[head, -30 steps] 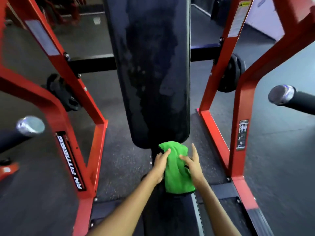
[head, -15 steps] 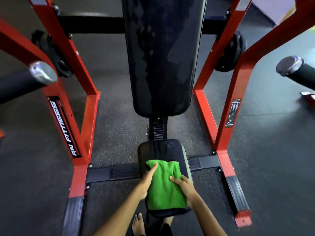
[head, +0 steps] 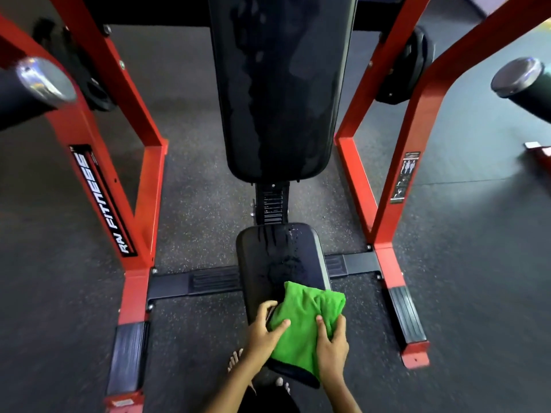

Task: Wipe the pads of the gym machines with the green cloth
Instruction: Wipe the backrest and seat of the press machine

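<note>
Green cloth (head: pixel 301 326) under both hands, seat pad (head: pixel 277 257) (near end hidden).

- Dark speckled rubber floor (head: pixel 193 204) is lying beneath everything (glare brightening its right edge).
- Red steel frame (head: pixel 143 162) is standing on both sides.

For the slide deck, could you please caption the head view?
Both hands, left and right, press a green cloth on the wet black seat pad of a red-framed machine.
</note>
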A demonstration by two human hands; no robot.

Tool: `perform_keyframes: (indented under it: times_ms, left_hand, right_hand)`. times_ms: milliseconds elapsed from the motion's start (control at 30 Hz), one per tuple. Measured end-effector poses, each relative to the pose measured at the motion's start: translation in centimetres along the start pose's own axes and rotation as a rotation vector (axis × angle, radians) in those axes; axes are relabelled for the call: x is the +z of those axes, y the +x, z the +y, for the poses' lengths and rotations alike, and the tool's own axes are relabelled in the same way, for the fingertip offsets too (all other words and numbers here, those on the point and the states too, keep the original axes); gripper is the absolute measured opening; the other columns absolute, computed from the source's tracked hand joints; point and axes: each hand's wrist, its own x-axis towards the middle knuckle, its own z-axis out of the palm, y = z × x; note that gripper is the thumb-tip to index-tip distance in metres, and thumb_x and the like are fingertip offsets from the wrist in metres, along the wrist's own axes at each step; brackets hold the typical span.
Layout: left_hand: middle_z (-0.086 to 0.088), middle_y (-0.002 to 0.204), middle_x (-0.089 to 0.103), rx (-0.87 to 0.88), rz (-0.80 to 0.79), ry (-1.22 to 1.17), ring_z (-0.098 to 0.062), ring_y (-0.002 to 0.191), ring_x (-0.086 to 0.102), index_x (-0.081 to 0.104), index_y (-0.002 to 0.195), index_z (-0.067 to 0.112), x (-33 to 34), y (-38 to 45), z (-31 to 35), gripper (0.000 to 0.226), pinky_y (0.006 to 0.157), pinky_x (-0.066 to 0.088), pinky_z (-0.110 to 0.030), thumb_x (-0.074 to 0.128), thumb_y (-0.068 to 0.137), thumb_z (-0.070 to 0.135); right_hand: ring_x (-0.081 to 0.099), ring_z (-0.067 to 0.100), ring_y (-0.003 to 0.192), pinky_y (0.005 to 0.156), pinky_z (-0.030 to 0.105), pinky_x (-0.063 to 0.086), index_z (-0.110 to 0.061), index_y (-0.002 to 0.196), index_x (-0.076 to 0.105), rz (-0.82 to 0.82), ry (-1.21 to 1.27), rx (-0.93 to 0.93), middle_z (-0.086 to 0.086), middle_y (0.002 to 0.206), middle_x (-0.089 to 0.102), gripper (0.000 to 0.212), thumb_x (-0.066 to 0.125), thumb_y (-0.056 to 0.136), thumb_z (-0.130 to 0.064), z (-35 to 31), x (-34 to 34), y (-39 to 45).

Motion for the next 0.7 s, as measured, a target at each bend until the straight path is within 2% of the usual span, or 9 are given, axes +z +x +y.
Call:
perform_keyframes:
  times_ms: [133, 200, 267, 333, 367, 467, 533, 600, 700]
  left_hand:
    - [-0.007, 0.119, 0.061, 0.176, -0.006, 0.257, -0.019, 0.113, 0.056, 0.06, 0.12, 0.005, 0.8, 1.9, -0.2, 0.068, 0.094, 0.031, -0.005, 0.048, 0.077, 0.056]
    - [-0.007, 0.129, 0.055, 0.226, -0.078, 0.426, -0.021, 0.121, 0.053, 0.055, 0.129, 0.008, 0.7, 2.6, 0.3, 0.063, 0.098, 0.032, -0.013, 0.049, 0.085, 0.053]
    - [-0.001, 0.138, 0.046, 0.286, -0.114, 0.624, -0.018, 0.125, 0.049, 0.048, 0.137, 0.017, 0.9, 3.1, 1.0, 0.05, 0.098, 0.035, -0.023, 0.051, 0.094, 0.042]
    - [0.004, 0.143, 0.041, 0.323, -0.115, 0.835, -0.019, 0.123, 0.05, 0.044, 0.139, 0.025, 1.4, 4.0, 1.4, 0.046, 0.095, 0.037, -0.029, 0.045, 0.097, 0.042]
    - [0.005, 0.143, 0.041, 0.331, -0.12, 0.88, -0.02, 0.122, 0.051, 0.045, 0.139, 0.027, 1.5, 4.2, 1.9, 0.044, 0.094, 0.038, -0.03, 0.042, 0.098, 0.043]
    - [0.003, 0.14, 0.049, 0.277, -0.183, 0.769, -0.021, 0.125, 0.049, 0.052, 0.133, 0.027, 1.0, 5.1, 2.2, 0.04, 0.096, 0.035, -0.029, 0.036, 0.1, 0.041]
    - [-0.002, 0.133, 0.058, 0.237, -0.141, 0.672, -0.024, 0.122, 0.052, 0.055, 0.13, 0.025, -0.3, 5.7, 2.4, 0.04, 0.093, 0.037, -0.03, 0.037, 0.098, 0.041]
    - [-0.006, 0.128, 0.061, 0.302, -0.037, 0.734, -0.027, 0.118, 0.055, 0.052, 0.132, 0.021, -1.3, 6.9, 2.5, 0.037, 0.09, 0.04, -0.032, 0.042, 0.098, 0.033]
    - [-0.007, 0.15, 0.036, 0.471, -0.042, 0.874, -0.022, 0.138, 0.033, 0.038, 0.142, 0.013, -1.7, 9.3, 2.0, 0.046, 0.111, 0.022, -0.033, 0.039, 0.099, 0.03]
  right_hand:
    - [0.056, 0.031, 0.109, 0.087, 0.034, 0.04, -0.01, 0.126, 0.042, 0.084, 0.018, 0.012, 0.014, 0.116, 0.059, 0.045, 0.065, 0.087, -0.011, 0.9, 0.0, 0.2]
    - [0.051, 0.032, 0.114, 0.092, 0.035, 0.039, -0.006, 0.131, 0.04, 0.075, -0.094, -0.05, 0.015, 0.122, 0.053, 0.056, 0.067, 0.083, -0.004, 1.5, -0.1, 0.5]
    - [0.044, 0.037, 0.119, 0.098, 0.044, 0.038, -0.001, 0.133, 0.042, 0.134, -0.277, -0.124, 0.019, 0.128, 0.047, 0.064, 0.072, 0.076, -0.002, 1.9, 0.1, 1.1]
    - [0.042, 0.041, 0.121, 0.094, 0.051, 0.04, -0.006, 0.135, 0.046, 0.169, -0.465, -0.188, 0.021, 0.138, 0.042, 0.064, 0.073, 0.078, -0.015, 1.0, 0.5, 1.3]
    - [0.036, 0.04, 0.128, 0.095, 0.053, 0.038, -0.014, 0.14, 0.044, 0.113, -0.56, -0.179, 0.018, 0.146, 0.034, 0.062, 0.068, 0.084, -0.027, 0.0, 0.9, 1.2]
    - [0.008, 0.037, 0.142, 0.105, 0.059, 0.025, -0.035, 0.148, 0.024, -0.132, -0.703, 0.028, 0.004, 0.159, 0.005, 0.062, 0.034, 0.093, -0.061, -1.7, 2.7, 1.3]
    - [0.003, 0.044, 0.141, 0.103, 0.066, 0.023, -0.03, 0.149, 0.018, -0.148, -0.762, 0.097, 0.008, 0.159, -0.001, 0.076, 0.027, 0.087, -0.073, -2.5, 3.8, 1.3]
    - [0.003, 0.05, 0.139, 0.1, 0.07, 0.022, -0.024, 0.15, 0.013, -0.112, -0.838, 0.123, 0.015, 0.158, -0.002, 0.094, 0.028, 0.078, -0.082, -2.9, 5.1, 1.5]
    - [0.001, 0.053, 0.136, 0.099, 0.071, 0.021, -0.031, 0.15, -0.008, -0.055, -0.906, 0.129, 0.021, 0.156, -0.007, 0.097, 0.032, 0.077, -0.082, -2.8, 6.6, 2.2]
